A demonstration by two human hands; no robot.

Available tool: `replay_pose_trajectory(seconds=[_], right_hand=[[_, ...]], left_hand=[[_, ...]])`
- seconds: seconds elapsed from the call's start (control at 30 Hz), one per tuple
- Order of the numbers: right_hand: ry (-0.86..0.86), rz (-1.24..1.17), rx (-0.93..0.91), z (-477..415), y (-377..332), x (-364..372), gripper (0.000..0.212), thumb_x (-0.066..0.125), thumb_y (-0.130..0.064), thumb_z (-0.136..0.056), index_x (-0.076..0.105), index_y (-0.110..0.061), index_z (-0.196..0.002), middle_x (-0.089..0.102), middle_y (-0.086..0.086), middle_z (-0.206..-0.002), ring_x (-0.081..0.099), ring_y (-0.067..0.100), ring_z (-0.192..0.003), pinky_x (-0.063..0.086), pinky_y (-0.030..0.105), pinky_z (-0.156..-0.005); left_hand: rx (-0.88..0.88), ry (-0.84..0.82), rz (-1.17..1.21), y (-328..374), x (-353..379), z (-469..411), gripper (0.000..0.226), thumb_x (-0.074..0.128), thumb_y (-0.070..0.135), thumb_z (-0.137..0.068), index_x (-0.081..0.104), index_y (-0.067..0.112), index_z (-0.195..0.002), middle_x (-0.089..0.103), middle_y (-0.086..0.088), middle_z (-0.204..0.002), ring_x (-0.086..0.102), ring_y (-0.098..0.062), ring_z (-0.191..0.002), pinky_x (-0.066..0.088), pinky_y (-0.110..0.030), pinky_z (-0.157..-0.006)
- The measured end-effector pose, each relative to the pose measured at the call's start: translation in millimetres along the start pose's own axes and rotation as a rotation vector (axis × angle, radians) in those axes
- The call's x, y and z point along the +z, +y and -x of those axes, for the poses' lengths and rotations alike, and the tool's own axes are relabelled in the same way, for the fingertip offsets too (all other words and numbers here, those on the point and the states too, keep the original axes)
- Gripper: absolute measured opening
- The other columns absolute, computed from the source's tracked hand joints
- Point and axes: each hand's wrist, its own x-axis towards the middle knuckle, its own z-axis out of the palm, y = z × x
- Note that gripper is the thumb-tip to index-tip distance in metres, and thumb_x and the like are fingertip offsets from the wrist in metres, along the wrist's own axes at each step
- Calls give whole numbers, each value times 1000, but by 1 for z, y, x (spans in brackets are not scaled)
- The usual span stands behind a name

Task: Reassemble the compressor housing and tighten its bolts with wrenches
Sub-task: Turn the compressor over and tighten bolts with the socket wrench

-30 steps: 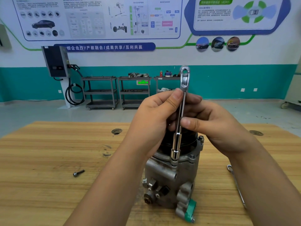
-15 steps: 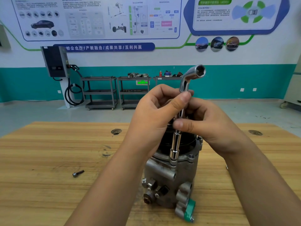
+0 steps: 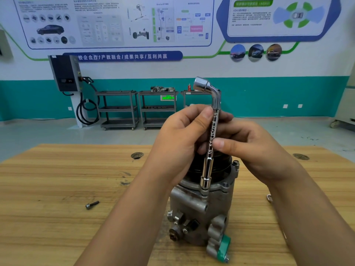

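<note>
A grey metal compressor housing (image 3: 199,214) stands upright on the wooden table (image 3: 57,189), with a black pulley at its top and a green cap low on its right side. A chrome L-shaped socket wrench (image 3: 210,143) stands upright, its lower socket seated on a bolt at the housing's top rim. My left hand (image 3: 182,139) pinches the wrench shaft from the left, thumb across it. My right hand (image 3: 249,148) pinches the shaft from the right. The wrench's bent upper socket end points left.
A loose black bolt (image 3: 92,205) lies on the table to the left of the housing. Part of another metal wrench (image 3: 269,198) shows beside my right forearm. Two round holes sit in the tabletop further back. Shelving carts stand by the far wall.
The wrench has turned about its upright shaft between my fingers: its bent top end swung from facing me, to the right, and now points left. The housing has stayed in place.
</note>
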Motion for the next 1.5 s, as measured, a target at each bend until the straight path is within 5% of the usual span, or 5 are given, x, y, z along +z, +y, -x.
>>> replay_pose_trajectory(seconds=[0.33,0.5,0.67,0.87,1.5], right_hand=[[81,77,-3,-3,4,3,24,77,-24,-64,73,-19,-87,70,2,-81,67,13,-80,54,23,-71],[137,167,18,-4,4,6,40,77,-37,-57,69,-16,-90,68,14,-84,65,20,-82,53,37,-76],[48,64,-2,-2,1,3,24,76,-25,-63,74,-21,-86,73,-2,-81,69,10,-82,51,18,-70],[-19,-26,4,1,-1,-1,22,63,-22,-74,75,-15,-92,74,4,-84,70,16,-87,52,21,-77],[125,106,28,-3,2,6,34,78,-29,-59,71,-14,-89,69,1,-79,65,16,-80,54,26,-73]], left_hand=[[16,36,-16,-2,-1,-2,25,63,24,-71,63,6,-89,68,-3,-84,64,-14,-81,55,-25,-74],[26,59,-48,-2,-2,-2,27,71,29,-64,64,8,-80,64,-6,-82,61,-15,-78,53,-24,-71],[12,-1,-54,-2,-4,-2,14,65,30,-72,72,18,-73,68,-1,-82,63,-18,-82,51,-32,-77],[5,-29,-23,1,-1,0,26,53,29,-83,74,16,-71,72,1,-80,62,-8,-67,34,-12,-46],[60,20,-49,-4,-4,-3,12,66,28,-70,70,17,-74,71,-1,-85,66,-13,-84,54,-25,-75]])
